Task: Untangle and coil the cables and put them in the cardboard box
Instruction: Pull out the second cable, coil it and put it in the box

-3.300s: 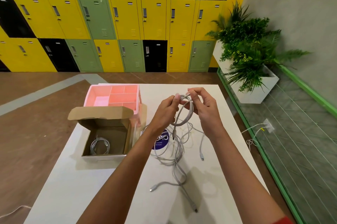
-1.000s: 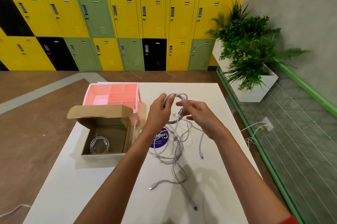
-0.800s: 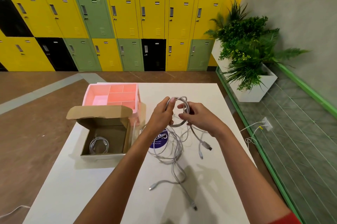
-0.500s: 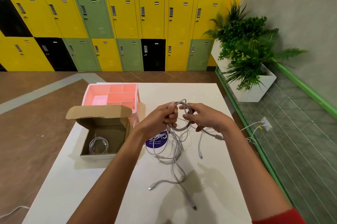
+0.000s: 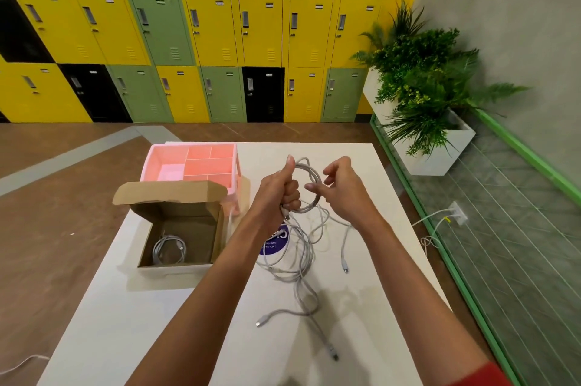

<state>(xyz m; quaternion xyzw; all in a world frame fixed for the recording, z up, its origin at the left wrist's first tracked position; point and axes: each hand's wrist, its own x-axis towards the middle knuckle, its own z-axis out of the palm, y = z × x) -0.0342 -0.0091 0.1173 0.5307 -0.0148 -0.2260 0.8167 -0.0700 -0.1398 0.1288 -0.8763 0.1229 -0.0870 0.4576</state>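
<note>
Purple sticker [image 5: 277,242], lettering illegible, grey cable coil [image 5: 314,173]

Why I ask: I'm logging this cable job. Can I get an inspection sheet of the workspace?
Surface: white table, with a purple sticker partly under the tangle.
Job's things: open box with one boxed coil inside; a second coil is in hand.
Clutter: pink tray behind the box.
Hands: left hand grips the coil, thumb up; right hand is at the coil's rim, fingers curled, grip unclear.
Cables: grey tangle lies loose on the table; strands rise to the coil and plug ends lie free.
Surroundings: lockers, plant, wall socket with white leads.
</note>
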